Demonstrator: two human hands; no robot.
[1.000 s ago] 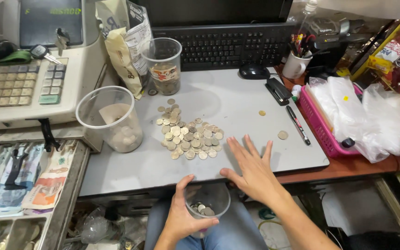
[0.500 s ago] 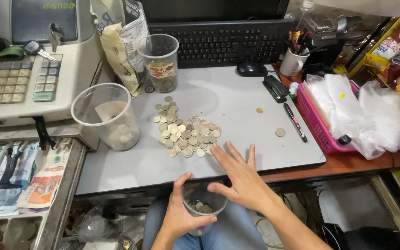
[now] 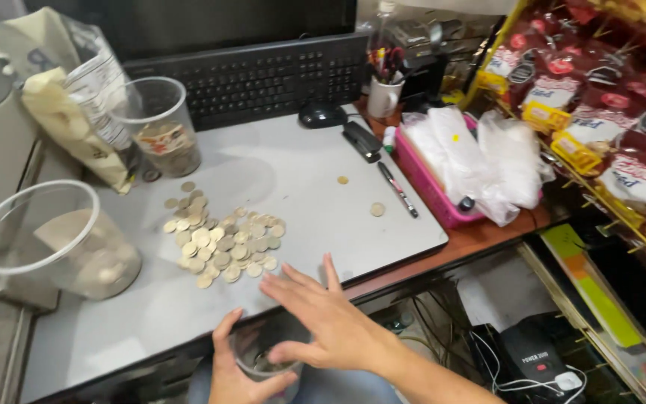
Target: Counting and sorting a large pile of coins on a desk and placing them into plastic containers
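My left hand (image 3: 239,378) grips a small clear plastic cup (image 3: 262,362) with a few coins in it, held below the front edge of the grey desk top (image 3: 293,187). My right hand (image 3: 324,318) is open with fingers spread, flat over the cup's mouth at the desk edge. Just beyond its fingertips lies a heap of several pale coins (image 3: 218,241) on the desk. Two loose coins (image 3: 377,209) lie apart to the right.
A large clear cup with coins (image 3: 54,243) stands at the left, another clear cup (image 3: 160,127) at the back. Behind are a black keyboard (image 3: 263,75), a mouse (image 3: 321,114), a stapler and a pen. A pink basket with plastic bags (image 3: 472,161) sits right; snack packets hang beyond.
My right hand has slid back from the coin heap to the desk edge, over the cup in my left hand. The camera has swung to the right.
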